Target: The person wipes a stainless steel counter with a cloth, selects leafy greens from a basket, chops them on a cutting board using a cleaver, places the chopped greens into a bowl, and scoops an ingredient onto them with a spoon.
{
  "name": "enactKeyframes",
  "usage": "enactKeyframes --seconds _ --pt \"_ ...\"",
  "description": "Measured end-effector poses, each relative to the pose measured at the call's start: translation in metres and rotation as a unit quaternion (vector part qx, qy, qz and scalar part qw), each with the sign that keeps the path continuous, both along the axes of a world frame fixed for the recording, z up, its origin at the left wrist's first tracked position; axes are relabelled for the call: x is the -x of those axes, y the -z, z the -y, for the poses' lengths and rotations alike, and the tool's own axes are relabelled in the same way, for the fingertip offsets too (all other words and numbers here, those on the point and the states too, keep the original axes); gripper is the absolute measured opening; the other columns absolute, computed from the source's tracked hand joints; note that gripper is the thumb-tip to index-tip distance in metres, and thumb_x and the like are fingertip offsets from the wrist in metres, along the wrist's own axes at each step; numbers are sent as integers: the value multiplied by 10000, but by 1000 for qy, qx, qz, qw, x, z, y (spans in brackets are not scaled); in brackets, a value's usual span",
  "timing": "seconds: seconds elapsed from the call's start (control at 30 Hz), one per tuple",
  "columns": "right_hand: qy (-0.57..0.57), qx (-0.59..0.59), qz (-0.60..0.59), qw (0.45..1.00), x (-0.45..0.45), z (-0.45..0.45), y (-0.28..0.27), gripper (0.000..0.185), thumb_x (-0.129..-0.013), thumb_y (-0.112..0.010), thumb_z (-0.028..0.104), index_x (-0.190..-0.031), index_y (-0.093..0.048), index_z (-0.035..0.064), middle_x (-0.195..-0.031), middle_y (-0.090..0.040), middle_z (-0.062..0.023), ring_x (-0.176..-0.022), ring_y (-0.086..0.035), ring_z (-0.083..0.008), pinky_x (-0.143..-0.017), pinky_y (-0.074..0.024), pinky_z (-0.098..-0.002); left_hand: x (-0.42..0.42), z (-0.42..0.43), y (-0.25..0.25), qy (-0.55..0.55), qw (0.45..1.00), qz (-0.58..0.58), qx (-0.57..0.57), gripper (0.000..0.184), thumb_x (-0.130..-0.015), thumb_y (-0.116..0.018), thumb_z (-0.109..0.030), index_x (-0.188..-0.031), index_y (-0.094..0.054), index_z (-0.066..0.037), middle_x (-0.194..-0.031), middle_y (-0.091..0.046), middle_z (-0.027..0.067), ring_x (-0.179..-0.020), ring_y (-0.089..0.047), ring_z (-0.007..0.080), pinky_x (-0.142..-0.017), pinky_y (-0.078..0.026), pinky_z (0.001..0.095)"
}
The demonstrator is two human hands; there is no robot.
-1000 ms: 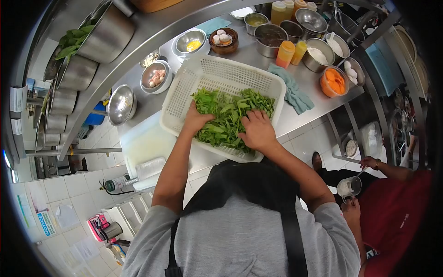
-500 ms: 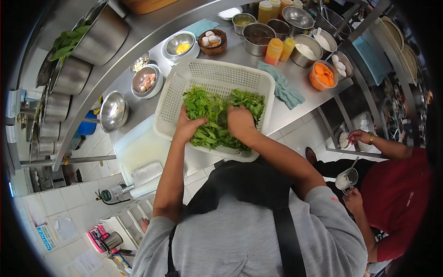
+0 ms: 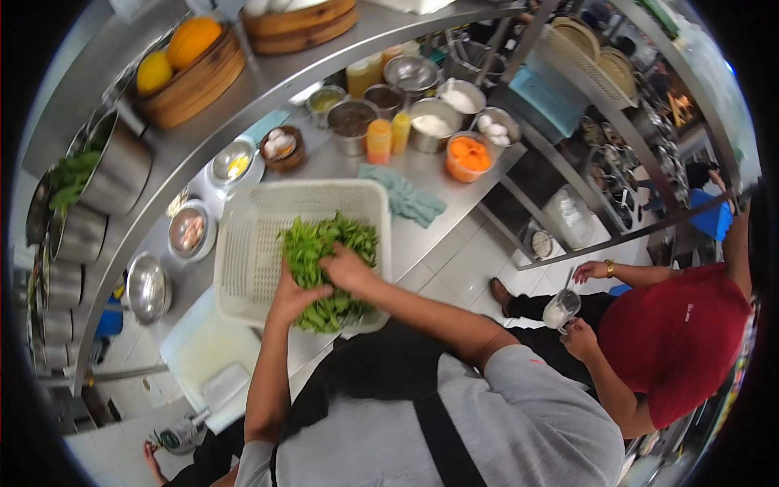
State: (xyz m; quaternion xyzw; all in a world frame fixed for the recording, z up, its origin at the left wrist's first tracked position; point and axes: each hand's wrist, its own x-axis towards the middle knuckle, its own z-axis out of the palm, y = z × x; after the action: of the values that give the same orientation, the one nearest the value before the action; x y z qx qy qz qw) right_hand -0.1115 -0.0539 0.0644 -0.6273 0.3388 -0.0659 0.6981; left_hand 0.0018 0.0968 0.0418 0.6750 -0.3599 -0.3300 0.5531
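A white perforated plastic basket (image 3: 243, 243) stands on the steel counter. Leafy greens (image 3: 310, 253) are heaped in its right part, and its left part shows bare. My left hand (image 3: 294, 296) lies along the left edge of the pile, thumb stretched apart from the fingers and touching the leaves. From the right, my right hand (image 3: 350, 269) reaches into the middle of the greens. Its fingertips are sunk among the leaves, so I cannot see what they grip.
Beyond the basket are a teal cloth (image 3: 406, 195), sauce bottles (image 3: 379, 141), metal bowls and an orange-filled tub (image 3: 468, 157). A cutting board (image 3: 207, 341) lies at the left. A person in red (image 3: 673, 341) holds a glass cup (image 3: 560, 310) at the right.
The view has swung, so the counter and basket appear further left. The greens are gathered from a wide spread into a narrower heap, and my hands are closer together.
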Motion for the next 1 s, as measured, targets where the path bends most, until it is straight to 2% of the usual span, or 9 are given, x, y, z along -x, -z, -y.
enactKeyframes --seconds 0.13,0.27,0.37,0.53,0.6,0.63,0.73,0.83,1.0 --pt "-52 -9 37 998 -7 -15 23 498 -913 -718 208 -1325 -655 -65 -1138 -718 -241 -1004 -701 -314 -849 -583 -413 13 -2 40 -30 990 135 -23 668 -742 -918 -62 -1356 -657 -20 -1322 -714 165 -1209 -688 346 -1080 -516 467" --pt "-229 161 -10 960 11 11 -51 747 -942 -719 517 -1396 -618 -66 -1341 -679 -319 -1274 -649 -422 -1116 -473 -433 11 5 53 -149 982 119 -14 606 -776 -847 -4 -1350 -652 10 -1276 -732 174 -1179 -700 341 -1035 -538 455" --pt "-111 228 12 967 14 13 -27 1002 -898 -735 653 -1551 -478 -62 -1464 -599 -340 -1354 -599 -446 -1135 -473 -457 6 8 39 -219 976 -3 15 554 -825 -801 15 -1352 -636 54 -1266 -728 159 -1166 -695 305 -1000 -554 432" --pt "-357 446 -220 791 34 22 6 1346 -708 -855 743 -1662 -302 -30 -1541 -497 -358 -1379 -556 -490 -1138 -482 -526 -19 -11 51 -278 953 -112 45 484 -924 -790 -145 -1333 -657 76 -1299 -726 160 -1155 -690 278 -1001 -546 400" --pt "-330 499 -209 774 33 20 35 1291 -673 -925 638 -1625 -372 -36 -1476 -561 -304 -1325 -599 -443 -1069 -522 -553 -40 -34 72 -271 952 -133 -51 456 -957 -776 -277 -1265 -714 54 -1264 -748 135 -1138 -699 279 -1025 -524 395" --pt "-339 495 -224 768 31 21 32 1228 -690 -926 609 -1602 -412 -33 -1484 -556 -297 -1344 -588 -442 -1073 -521 -557 -35 -38 50 -249 966 -69 -24 428 -968 -771 -240 -1278 -709 48 -1238 -756 123 -1105 -712 264 -978 -548 389" --pt "-334 502 -210 770 37 26 1 1049 -766 -900 548 -1546 -481 -15 -1471 -568 -285 -1340 -589 -466 -1082 -523 -564 -19 -43 10 -241 931 -253 107 354 -967 -762 -183 -1247 -714 28 -1155 -761 89 -976 -727 222 -846 -589 381" --pt "-275 558 -151 768 48 30 -30 934 -824 -859 533 -1500 -531 -21 -1428 -606 -278 -1332 -604 -442 -1091 -524 -546 -19 -46 -18 -242 941 -216 91 289 -957 -762 -166 -1180 -749 18 -1126 -751 69 -961 -710 177 -854 -587 365" --pt "-302 422 -186 834 43 39 -93 854 -878 -807 549 -1460 -589 -36 -1421 -639 -278 -1364 -604 -395 -1130 -506 -499 -26 -53 -16 -233 962 -118 81 252 -923 -792 -205 -1102 -764 -30 -1030 -728 41 -908 -699 170 -811 -569 332"
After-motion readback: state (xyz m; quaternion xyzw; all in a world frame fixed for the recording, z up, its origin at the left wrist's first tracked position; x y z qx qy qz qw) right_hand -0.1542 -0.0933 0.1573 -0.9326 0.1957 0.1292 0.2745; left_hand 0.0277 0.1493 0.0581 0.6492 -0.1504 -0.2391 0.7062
